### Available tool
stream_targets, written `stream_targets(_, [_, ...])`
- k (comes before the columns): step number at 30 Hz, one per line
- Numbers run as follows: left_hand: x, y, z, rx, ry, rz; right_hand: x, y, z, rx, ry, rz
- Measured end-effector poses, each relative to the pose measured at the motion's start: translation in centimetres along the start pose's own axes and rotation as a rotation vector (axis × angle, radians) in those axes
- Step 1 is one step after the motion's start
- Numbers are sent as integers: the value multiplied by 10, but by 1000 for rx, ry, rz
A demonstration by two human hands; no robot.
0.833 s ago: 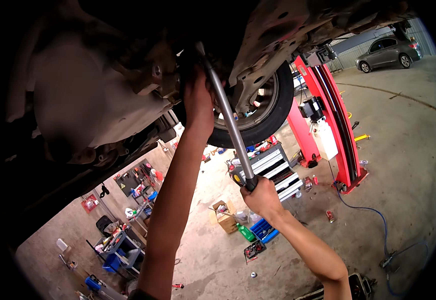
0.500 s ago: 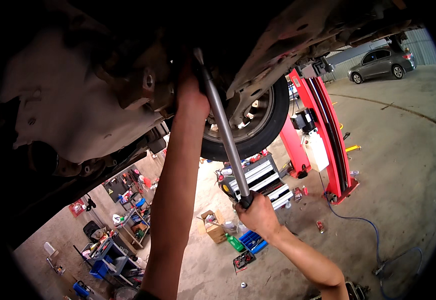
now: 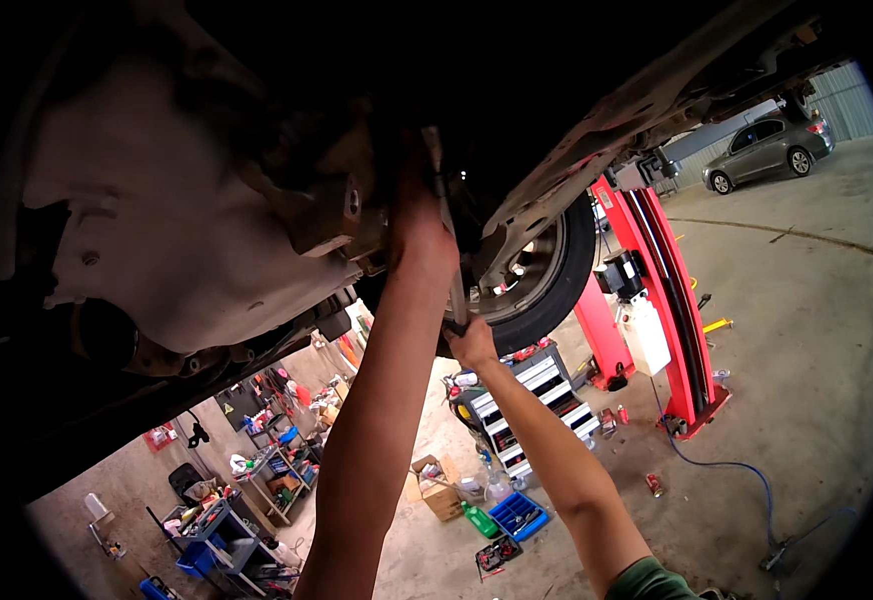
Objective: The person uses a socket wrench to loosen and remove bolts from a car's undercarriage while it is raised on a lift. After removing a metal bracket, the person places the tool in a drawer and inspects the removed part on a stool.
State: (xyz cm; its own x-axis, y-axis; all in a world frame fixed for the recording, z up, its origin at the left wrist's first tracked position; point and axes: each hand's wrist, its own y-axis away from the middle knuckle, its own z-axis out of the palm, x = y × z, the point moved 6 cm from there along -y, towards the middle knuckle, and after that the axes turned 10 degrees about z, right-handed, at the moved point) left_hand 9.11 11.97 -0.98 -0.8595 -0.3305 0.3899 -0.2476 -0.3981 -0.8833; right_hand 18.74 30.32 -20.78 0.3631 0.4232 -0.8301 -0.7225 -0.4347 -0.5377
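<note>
Head view: the right hand (image 3: 471, 343) is wrapped firmly round the lower end of a long metal bar (image 3: 459, 293), which runs up beneath a car's underbody (image 3: 192, 235); the left hand (image 3: 423, 222) reaches up beside the bar, its fingers too shadowed to tell their grip. Beyond hangs a wheel (image 3: 573, 268), near a red lift post (image 3: 663, 290).

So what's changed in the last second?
Right hand moved up and left, bringing the lower end of the metal bar with it; the bar now looks steeper and shorter. Right hand still grips the bar; left hand stays up beside its top end, grip too dark to tell.
</note>
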Motion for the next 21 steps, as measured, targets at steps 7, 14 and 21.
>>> stream_targets(7, [3, 15, 9, -23, -9, -54, 98, 10, -2, -20, 47, 81])
stream_targets(14, [6, 9, 8, -76, 24, -26, 126, 49, -7, -68, 79, 160])
stream_targets(21, [8, 11, 11, -70, 24, 4, 118, 70, -14, -81, 55, 217])
